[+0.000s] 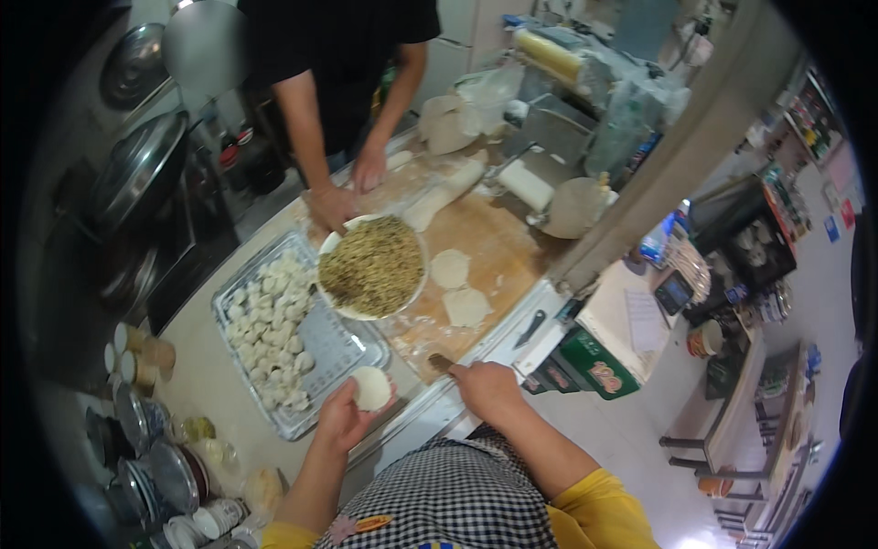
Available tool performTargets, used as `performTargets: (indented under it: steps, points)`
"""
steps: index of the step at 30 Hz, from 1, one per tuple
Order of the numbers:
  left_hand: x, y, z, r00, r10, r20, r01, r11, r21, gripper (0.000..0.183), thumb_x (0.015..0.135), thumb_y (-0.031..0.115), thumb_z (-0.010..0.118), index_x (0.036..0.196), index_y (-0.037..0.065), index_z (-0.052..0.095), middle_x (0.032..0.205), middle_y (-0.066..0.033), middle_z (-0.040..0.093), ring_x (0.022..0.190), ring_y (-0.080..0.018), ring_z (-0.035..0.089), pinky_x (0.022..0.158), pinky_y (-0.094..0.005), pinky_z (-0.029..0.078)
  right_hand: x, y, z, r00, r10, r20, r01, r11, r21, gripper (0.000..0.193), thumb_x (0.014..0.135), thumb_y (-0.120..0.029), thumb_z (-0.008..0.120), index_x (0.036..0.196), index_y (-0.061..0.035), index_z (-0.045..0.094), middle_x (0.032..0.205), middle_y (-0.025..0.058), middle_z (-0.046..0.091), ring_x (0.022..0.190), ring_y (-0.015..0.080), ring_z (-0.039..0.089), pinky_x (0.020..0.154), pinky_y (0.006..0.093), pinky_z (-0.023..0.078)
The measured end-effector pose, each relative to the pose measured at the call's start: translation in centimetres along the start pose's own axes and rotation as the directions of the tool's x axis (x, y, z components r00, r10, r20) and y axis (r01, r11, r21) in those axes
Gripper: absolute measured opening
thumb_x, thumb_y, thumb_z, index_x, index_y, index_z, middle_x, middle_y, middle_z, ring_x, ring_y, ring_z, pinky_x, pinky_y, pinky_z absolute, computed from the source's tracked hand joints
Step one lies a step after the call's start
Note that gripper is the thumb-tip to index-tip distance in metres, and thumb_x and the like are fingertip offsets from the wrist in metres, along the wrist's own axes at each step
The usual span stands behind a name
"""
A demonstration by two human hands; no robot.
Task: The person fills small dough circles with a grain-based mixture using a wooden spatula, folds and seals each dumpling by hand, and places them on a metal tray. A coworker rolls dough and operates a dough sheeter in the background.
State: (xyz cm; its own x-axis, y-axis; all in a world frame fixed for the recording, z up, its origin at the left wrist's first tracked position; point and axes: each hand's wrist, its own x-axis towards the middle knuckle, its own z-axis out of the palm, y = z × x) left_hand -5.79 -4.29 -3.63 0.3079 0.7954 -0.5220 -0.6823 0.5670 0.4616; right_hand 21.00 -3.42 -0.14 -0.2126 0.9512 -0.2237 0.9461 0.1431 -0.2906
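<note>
My left hand [341, 417] holds a round white dumpling wrapper [372, 388], lying across its fingers in front of the tray. My right hand [487, 392] is closed round a small brown wooden spatula [441, 363], its tip over the near edge of the wooden board [501, 240]. Beyond my hands stands a white bowl [423, 285] heaped with chopped green-brown filling [373, 265]. Two flat wrappers [450, 269] lie on the floured board to its right. On the left, a metal tray [336, 357] carries many white dumplings [267, 343].
Across the table a person in black has one hand [334, 207] beside the bowl and the other [369, 166] near a dough roll [448, 190]. A dough machine [540, 178] stands far right. A dark-handled knife [530, 328] lies by the board's right edge; jars [139, 368] stand left.
</note>
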Motion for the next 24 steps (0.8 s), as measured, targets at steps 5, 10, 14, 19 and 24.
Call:
performTargets:
  steps: [5, 10, 14, 19, 24]
  points:
    - [0.8, 0.2, 1.4, 0.999, -0.033, -0.005, 0.033, 0.999, 0.000, 0.052, 0.106, 0.034, 0.027, 0.134, -0.007, 0.041, 0.134, -0.0233, 0.052, 0.122, -0.0382, 0.053, 0.103, -0.0481, 0.044, 0.3, 0.2, 0.5, 0.999, -0.044, -0.029, 0.044, 0.999, -0.008, 0.024, 0.088, -0.022, 0.057, 0.107, -0.0159, 0.068, 0.082, 0.0112, 0.067, 0.077, 0.0309, 0.066, 0.066, 0.0436, 0.052]
    - [1.0, 0.4, 1.0, 1.000, 0.001, 0.023, 0.000, 0.999, -0.050, 0.054, 0.106, 0.038, 0.026, 0.134, -0.006, 0.041, 0.136, -0.0227, 0.051, 0.123, -0.0356, 0.053, 0.104, -0.0461, 0.043, -0.2, 0.3, -0.5, 1.000, -0.026, -0.007, 0.027, 0.999, 0.021, 0.024, 0.085, -0.023, 0.061, 0.107, -0.0146, 0.069, 0.085, 0.0108, 0.067, 0.080, 0.0307, 0.066, 0.068, 0.0422, 0.052]
    - [2.0, 0.6, 0.7, 0.999, -0.019, 0.044, 0.024, 0.993, -0.116, 0.055, 0.106, 0.039, 0.027, 0.134, -0.005, 0.043, 0.134, -0.0204, 0.053, 0.122, -0.0344, 0.053, 0.105, -0.0453, 0.042, -2.0, 0.4, -2.9, 0.980, -0.112, -0.164, 0.153, 0.954, 0.258, 0.027, 0.084, -0.013, 0.061, 0.111, -0.0146, 0.069, 0.093, 0.0121, 0.069, 0.086, 0.0309, 0.066, 0.072, 0.0407, 0.053]
    - [3.2, -0.4, 2.8, 0.998, -0.033, 0.062, 0.043, 0.984, -0.171, 0.054, 0.106, 0.039, 0.027, 0.133, -0.004, 0.044, 0.132, -0.0181, 0.055, 0.123, -0.0322, 0.053, 0.107, -0.0446, 0.039, -1.4, -3.1, -1.6, 0.900, -0.209, -0.382, 0.378, 0.812, 0.445, 0.036, 0.082, -0.007, 0.067, 0.117, -0.0132, 0.066, 0.101, 0.0120, 0.068, 0.088, 0.0309, 0.065, 0.077, 0.0373, 0.054]
    - [4.1, 0.5, 3.5, 0.998, 0.013, 0.063, -0.001, 0.980, -0.197, 0.048, 0.106, 0.031, 0.027, 0.133, -0.006, 0.044, 0.132, -0.0186, 0.055, 0.123, -0.0305, 0.053, 0.108, -0.0420, 0.039, 0.1, -5.2, 0.6, 0.924, -0.258, -0.283, 0.364, 0.822, 0.439, 0.036, 0.084, -0.011, 0.067, 0.120, -0.0144, 0.065, 0.101, 0.0121, 0.067, 0.088, 0.0317, 0.065, 0.074, 0.0378, 0.054]
